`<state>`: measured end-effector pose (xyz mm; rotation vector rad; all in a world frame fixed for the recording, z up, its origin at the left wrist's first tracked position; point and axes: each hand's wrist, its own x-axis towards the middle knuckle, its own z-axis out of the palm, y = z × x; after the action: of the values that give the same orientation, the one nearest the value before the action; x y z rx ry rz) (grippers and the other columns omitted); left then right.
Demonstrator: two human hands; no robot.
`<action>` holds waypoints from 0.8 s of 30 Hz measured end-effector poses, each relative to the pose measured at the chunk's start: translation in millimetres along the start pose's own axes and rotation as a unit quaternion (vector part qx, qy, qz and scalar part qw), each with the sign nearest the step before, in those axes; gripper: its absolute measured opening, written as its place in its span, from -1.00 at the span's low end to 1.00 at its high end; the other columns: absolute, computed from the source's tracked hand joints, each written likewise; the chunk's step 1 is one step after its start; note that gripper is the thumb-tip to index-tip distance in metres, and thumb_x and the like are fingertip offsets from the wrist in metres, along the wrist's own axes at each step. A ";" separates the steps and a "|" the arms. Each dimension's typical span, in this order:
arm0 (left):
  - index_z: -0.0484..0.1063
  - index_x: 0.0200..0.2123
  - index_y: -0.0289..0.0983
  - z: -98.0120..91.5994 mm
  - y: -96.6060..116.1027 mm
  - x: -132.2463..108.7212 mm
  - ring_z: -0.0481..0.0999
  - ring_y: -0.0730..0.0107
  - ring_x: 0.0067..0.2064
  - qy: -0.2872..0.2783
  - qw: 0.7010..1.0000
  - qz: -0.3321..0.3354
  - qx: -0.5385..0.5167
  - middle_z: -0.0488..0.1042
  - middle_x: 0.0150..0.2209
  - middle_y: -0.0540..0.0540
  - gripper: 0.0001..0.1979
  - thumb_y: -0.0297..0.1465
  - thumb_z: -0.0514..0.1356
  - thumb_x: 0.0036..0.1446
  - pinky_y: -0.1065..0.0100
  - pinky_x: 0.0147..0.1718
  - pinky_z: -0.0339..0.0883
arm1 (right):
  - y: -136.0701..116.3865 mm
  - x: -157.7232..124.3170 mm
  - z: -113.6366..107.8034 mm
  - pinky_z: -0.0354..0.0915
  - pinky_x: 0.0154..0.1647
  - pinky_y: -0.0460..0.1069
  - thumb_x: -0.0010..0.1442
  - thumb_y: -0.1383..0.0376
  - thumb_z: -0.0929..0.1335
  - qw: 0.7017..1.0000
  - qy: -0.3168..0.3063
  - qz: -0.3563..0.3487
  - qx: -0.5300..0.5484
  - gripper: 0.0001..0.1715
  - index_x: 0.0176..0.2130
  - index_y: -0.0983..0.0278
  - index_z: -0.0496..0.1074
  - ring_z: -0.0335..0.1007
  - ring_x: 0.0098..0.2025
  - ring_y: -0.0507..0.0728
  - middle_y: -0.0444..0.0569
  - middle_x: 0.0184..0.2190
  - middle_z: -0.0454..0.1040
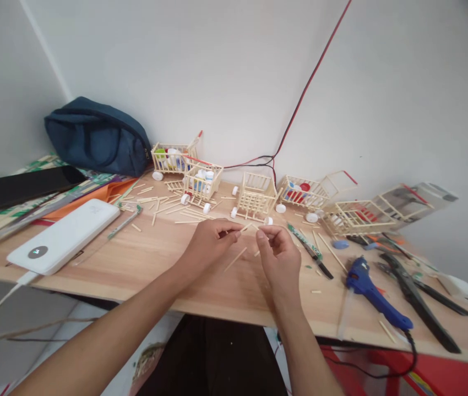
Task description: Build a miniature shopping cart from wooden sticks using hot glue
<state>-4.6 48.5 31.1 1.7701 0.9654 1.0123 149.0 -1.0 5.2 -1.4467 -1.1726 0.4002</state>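
Note:
My left hand (pixel 213 241) pinches a thin wooden stick (pixel 246 226) between thumb and fingertips. Opposite it, the thumb and fingers of my right hand (pixel 280 254) close on a second short stick (pixel 254 226). The two sticks meet at an angle between my hands, just above the table; whether they are joined I cannot tell. Under the hands a loose stick (pixel 235 259) lies on the wood. Right behind them stands a small stick-built shopping cart (pixel 256 197) with white wheels. A craft knife (pixel 310 250) lies beside my right hand.
More miniature carts (pixel 203 184) with coloured bits inside line the wall. To the right lie a blue glue gun (pixel 376 294) and black-handled cutters (pixel 419 302). On the left are a white power bank (pixel 66 235), a phone (pixel 23 186) and a blue bag (pixel 97 137). Loose sticks (pixel 163 206) litter the table (pixel 143 269).

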 end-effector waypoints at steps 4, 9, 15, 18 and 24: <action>0.59 -0.22 -0.26 0.5 -3.2 0.8 0.56 0.35 -0.28 -0.001 1.000 0.012 -0.001 0.62 -0.28 -0.06 -0.77 -0.46 0.18 0.06 0.38 -0.24 0.40 | 1.8 0.3 0.2 0.19 -0.40 -0.05 0.12 0.09 0.36 1.000 0.003 -0.004 -0.006 -0.68 -0.24 0.28 0.43 0.22 -0.46 0.03 -0.14 -0.46 0.39; 0.59 -0.20 -0.26 0.7 -3.2 0.7 0.56 0.35 -0.25 -0.008 1.000 0.011 0.001 0.62 -0.24 -0.06 -0.76 -0.44 0.18 0.07 0.39 -0.24 0.38 | 2.8 1.0 -0.2 0.16 -0.42 -0.06 0.13 0.12 0.35 1.000 0.001 -0.009 -0.012 -0.73 -0.28 0.28 0.44 0.21 -0.48 0.02 -0.15 -0.49 0.38; 0.59 -0.21 -0.28 0.1 0.9 -0.1 0.55 0.36 -0.28 -0.010 1.000 0.007 0.024 0.62 -0.28 -0.06 -0.76 -0.46 0.18 0.06 0.40 -0.26 0.36 | -1.6 -0.3 -1.9 0.16 -0.39 -0.06 0.16 0.15 0.33 0.999 -0.002 -0.026 -0.029 -0.78 -0.34 0.26 0.42 0.21 -0.46 0.02 -0.17 -0.49 0.37; 0.60 -0.23 -0.25 -0.2 -0.3 0.2 0.55 0.38 -0.28 -0.013 0.999 0.018 0.024 0.62 -0.28 -0.03 -0.77 -0.47 0.18 0.06 0.41 -0.25 0.36 | -3.0 -1.0 -2.7 0.16 -0.38 -0.06 0.17 0.16 0.32 0.999 -0.005 -0.033 -0.033 -0.78 -0.36 0.26 0.42 0.21 -0.47 0.02 -0.18 -0.51 0.36; 0.62 -0.27 -0.26 -1.0 -0.1 0.5 0.51 0.42 -0.37 -0.014 0.999 0.028 0.041 0.60 -0.40 0.00 -0.78 -0.50 0.18 0.05 0.44 -0.30 0.32 | -2.7 -1.2 -2.6 0.17 -0.36 -0.06 0.18 0.19 0.32 0.998 -0.004 -0.043 -0.035 -0.80 -0.38 0.26 0.42 0.24 -0.45 0.02 -0.17 -0.49 0.38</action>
<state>-5.3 49.3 31.4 1.8841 0.9571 0.9912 149.4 -3.9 7.8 -1.4493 -1.2610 0.3075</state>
